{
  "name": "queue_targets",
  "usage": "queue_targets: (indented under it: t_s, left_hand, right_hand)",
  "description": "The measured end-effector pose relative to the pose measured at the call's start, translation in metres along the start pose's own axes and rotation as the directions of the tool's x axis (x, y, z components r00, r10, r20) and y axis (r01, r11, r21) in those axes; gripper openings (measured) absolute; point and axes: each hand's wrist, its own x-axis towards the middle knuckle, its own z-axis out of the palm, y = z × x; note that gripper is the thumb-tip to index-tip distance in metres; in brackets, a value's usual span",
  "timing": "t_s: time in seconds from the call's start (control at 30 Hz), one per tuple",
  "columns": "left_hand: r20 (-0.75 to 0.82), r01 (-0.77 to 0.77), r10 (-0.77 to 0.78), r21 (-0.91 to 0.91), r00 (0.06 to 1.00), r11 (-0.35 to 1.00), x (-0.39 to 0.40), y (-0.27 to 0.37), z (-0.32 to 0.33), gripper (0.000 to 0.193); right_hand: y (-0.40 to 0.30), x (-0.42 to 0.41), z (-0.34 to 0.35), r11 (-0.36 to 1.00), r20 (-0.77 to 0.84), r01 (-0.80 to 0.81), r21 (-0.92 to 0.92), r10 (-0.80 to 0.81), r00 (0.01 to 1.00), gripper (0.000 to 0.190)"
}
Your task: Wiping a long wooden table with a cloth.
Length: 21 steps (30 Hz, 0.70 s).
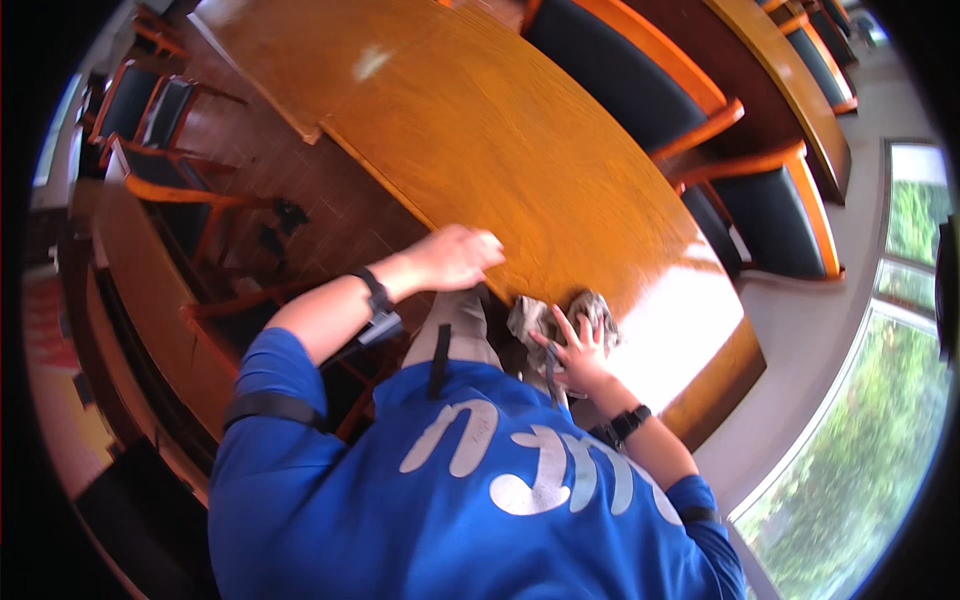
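Note:
My left hand [459,259] is blurred, with its fingers bent, over the near edge of the long wooden table [517,172]. Nothing shows in it, though its palm side is hidden. On the table by my body lies a crumpled grey-brown cloth [531,319]; I cannot tell if it is one piece or two. My right hand [581,351] rests palm down over the cloth with its fingers spread. Folds of the cloth stick out past the fingertips. Each wrist wears a black band.
Wooden chairs with dark padding [622,67] line the table's far side, and another chair [772,217] stands near the windows [847,420]. More chairs [165,169] are on the left, beside another wooden table [142,270]. Strong glare covers the table's right end.

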Motion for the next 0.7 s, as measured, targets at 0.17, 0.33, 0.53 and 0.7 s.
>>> queue_targets:
  t_s: [0.17, 0.33, 0.53, 0.7]
  left_hand:
    - [-0.098, 0.320, -0.305, 0.328, 0.947, 0.889, -0.056, -0.064, -0.048, 0.040]
    - [0.119, 0.181, -0.230, 0.323, 0.966, 0.929, -0.034, -0.060, -0.040, 0.046]
    - [0.221, 0.173, -0.253, 0.329, 0.942, 0.928, -0.011, -0.040, -0.019, 0.049]
    - [0.199, 0.239, -0.325, 0.362, 0.925, 0.901, -0.018, -0.040, -0.013, 0.041]
  right_hand:
    - [-0.009, 0.010, 0.017, 0.996, -0.035, -0.063, -0.057, 0.061, 0.997, 0.079]
    - [-0.008, -0.015, 0.034, 0.989, -0.220, -0.132, 0.066, 0.144, 0.965, 0.072]
    - [0.024, -0.124, 0.100, 0.916, -0.237, -0.340, 0.212, 0.386, 0.892, 0.064]
    - [0.049, -0.233, 0.162, 0.759, -0.142, -0.558, 0.336, 0.626, 0.766, 0.060]
